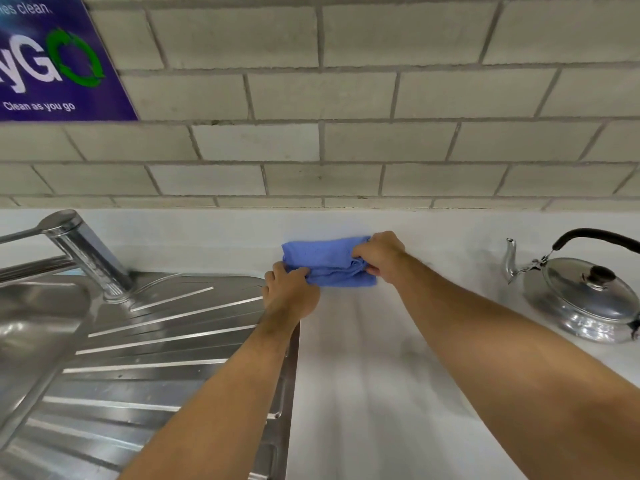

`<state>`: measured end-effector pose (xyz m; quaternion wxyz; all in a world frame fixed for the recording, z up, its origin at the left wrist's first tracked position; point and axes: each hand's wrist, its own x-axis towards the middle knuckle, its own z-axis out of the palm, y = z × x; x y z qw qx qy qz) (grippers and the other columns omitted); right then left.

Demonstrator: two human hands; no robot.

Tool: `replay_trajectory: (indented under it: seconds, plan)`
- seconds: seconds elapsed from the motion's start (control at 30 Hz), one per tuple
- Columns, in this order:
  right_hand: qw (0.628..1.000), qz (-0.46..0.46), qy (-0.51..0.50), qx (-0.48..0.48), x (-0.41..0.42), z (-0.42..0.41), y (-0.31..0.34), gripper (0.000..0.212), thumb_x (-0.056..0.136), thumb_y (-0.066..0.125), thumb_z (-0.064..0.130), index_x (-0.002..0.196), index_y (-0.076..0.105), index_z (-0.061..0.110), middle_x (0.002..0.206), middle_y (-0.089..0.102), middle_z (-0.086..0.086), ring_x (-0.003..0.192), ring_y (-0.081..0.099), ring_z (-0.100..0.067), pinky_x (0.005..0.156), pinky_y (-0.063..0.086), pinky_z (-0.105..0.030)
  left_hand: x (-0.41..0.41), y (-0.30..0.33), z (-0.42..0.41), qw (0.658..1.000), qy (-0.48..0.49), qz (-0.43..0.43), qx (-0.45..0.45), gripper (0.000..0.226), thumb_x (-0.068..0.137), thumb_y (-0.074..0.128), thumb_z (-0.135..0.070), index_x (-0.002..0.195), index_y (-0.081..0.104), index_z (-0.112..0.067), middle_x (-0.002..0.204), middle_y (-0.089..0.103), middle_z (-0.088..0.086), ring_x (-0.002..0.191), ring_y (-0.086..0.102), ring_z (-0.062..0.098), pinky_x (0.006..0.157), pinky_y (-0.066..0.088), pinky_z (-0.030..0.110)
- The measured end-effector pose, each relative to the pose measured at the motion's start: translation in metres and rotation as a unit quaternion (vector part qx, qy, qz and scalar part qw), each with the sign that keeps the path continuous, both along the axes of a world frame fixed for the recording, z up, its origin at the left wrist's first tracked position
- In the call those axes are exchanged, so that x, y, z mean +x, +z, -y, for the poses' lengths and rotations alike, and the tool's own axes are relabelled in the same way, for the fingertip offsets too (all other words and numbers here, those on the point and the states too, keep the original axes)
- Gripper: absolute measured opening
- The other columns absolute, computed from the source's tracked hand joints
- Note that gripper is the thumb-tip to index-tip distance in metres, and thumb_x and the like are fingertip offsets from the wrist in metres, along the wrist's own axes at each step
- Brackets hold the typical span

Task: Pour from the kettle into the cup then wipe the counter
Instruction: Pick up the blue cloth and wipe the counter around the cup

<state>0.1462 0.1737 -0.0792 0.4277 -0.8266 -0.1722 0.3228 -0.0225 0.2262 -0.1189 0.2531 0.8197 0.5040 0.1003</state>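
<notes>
Near: bare white counter point(374, 393), w/ the steel drainboard point(166, 358) on the left and both forearms reaching away over it.

Mid: left hand point(291, 292) is pinched shut on the near-left corner of the blue cloth point(325, 261), right at the drainboard's edge. Right hand point(379, 254) is clamped on the cloth's right end, fabric bunched under the fingers. The cloth lies folded flat on the counter, up against the far splashback.

Right: kettle point(581, 296) stands upright on the counter, well apart from the cloth, spout pointing left. No cup in view (can't tell where it is).

Risks, as I judge them:
- A wide sweep right could knock the kettle, esp. its spout.
- Bunched cloth may smear rather than wipe.
- Left edge may snag on the drainboard rim.

Far: block wall, tap point(83, 251) far left.
</notes>
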Motion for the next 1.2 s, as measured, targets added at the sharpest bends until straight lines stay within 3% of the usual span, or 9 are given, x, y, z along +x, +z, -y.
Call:
replay_trajectory:
  seconds: [0.1,0.23,0.37,0.47,0.63,0.83,1.03,1.1,1.2]
  plan:
    - [0.994,-0.051,0.006,0.093,-0.010,0.002,0.016,0.007,0.089,0.056,-0.003,0.095,0.054,0.001,0.096,0.058,-0.021,0.098,0.063,-0.038,0.090,0.056,-0.049,0.001,0.004,-0.004,0.997,0.040,0.071,-0.001,0.031,0.091,0.047,-0.022,0.119,0.061,-0.018,0.142,0.036,0.011,0.127,0.036,0.032,0.108,0.034,0.044]
    - [0.977,-0.109,0.057,0.176,-0.017,0.025,0.055,0.032,0.085,0.044,-0.010,0.112,0.053,0.006,0.084,0.054,-0.012,0.071,0.056,-0.025,0.070,0.055,-0.038,-0.001,0.021,-0.005,0.962,0.070,0.264,-0.025,0.037,0.090,0.057,-0.018,0.127,0.056,-0.016,0.142,0.038,0.010,0.125,0.045,0.027,0.104,0.039,0.038]
    - [0.954,-0.115,0.196,0.194,-0.023,0.071,0.087,0.045,0.079,0.041,-0.012,0.113,0.064,0.005,0.091,0.060,-0.015,0.077,0.056,-0.027,0.066,0.053,-0.034,-0.020,0.054,0.013,0.882,-0.082,0.396,-0.241,0.059,0.083,0.070,-0.029,0.137,0.045,-0.033,0.138,0.047,-0.009,0.121,0.050,0.006,0.098,0.042,0.024]
    - [0.941,-0.125,0.227,0.218,-0.026,0.112,0.102,0.049,0.077,0.042,-0.012,0.109,0.070,0.013,0.093,0.062,-0.016,0.079,0.056,-0.026,0.065,0.055,-0.032,-0.031,0.071,0.039,0.859,-0.249,0.312,-0.320,0.043,0.086,0.068,-0.025,0.127,0.059,-0.025,0.127,0.066,-0.002,0.117,0.060,0.010,0.094,0.049,0.022]
    - [0.940,-0.111,0.203,0.250,-0.029,0.192,0.107,0.049,0.076,0.042,-0.015,0.107,0.069,0.012,0.083,0.061,-0.015,0.067,0.056,-0.025,0.059,0.053,-0.031,-0.048,0.070,0.101,0.846,-0.215,0.279,-0.399,0.025,0.080,0.073,-0.029,0.100,0.074,-0.015,0.106,0.075,0.006,0.101,0.070,0.019,0.079,0.056,0.026]
    - [0.940,-0.080,0.157,0.293,-0.047,0.304,0.075,0.049,0.077,0.063,-0.001,0.111,0.050,0.031,0.087,0.072,-0.012,0.068,0.064,-0.023,0.061,0.055,-0.031,-0.067,0.063,0.186,0.832,-0.227,0.252,-0.439,0.032,0.074,0.081,-0.025,0.102,0.066,-0.018,0.096,0.073,0.004,0.085,0.069,0.021,0.065,0.054,0.028]
    - [0.977,0.109,0.140,0.116,-0.044,0.401,0.013,0.041,0.081,0.054,-0.010,0.083,0.070,0.028,0.093,0.072,0.008,0.085,0.067,-0.014,0.068,0.053,-0.025,-0.057,0.035,0.292,0.914,-0.216,0.101,-0.329,0.042,0.070,0.080,-0.034,0.097,0.050,-0.025,0.079,0.067,-0.001,0.063,0.060,0.007,0.056,0.045,0.020]
    - [0.981,0.129,0.139,0.049,-0.039,0.424,-0.001,0.046,0.081,0.050,-0.010,0.089,0.074,0.028,0.098,0.074,0.003,0.084,0.067,-0.007,0.065,0.051,-0.011,-0.045,0.026,0.328,0.939,-0.235,0.035,-0.249,0.040,0.073,0.074,-0.038,0.100,0.047,-0.024,0.073,0.059,-0.006,0.058,0.055,0.006,0.050,0.040,0.017]
    - [0.970,0.212,0.114,-0.043,-0.033,0.445,-0.011,0.041,0.083,0.050,-0.006,0.106,0.071,0.020,0.113,0.071,-0.006,0.098,0.066,-0.019,0.073,0.047,-0.010,-0.032,0.015,0.370,0.958,-0.271,-0.072,-0.055,0.046,0.079,0.062,-0.037,0.118,0.042,-0.021,0.095,0.059,0.002,0.086,0.058,0.024,0.069,0.046,0.034]
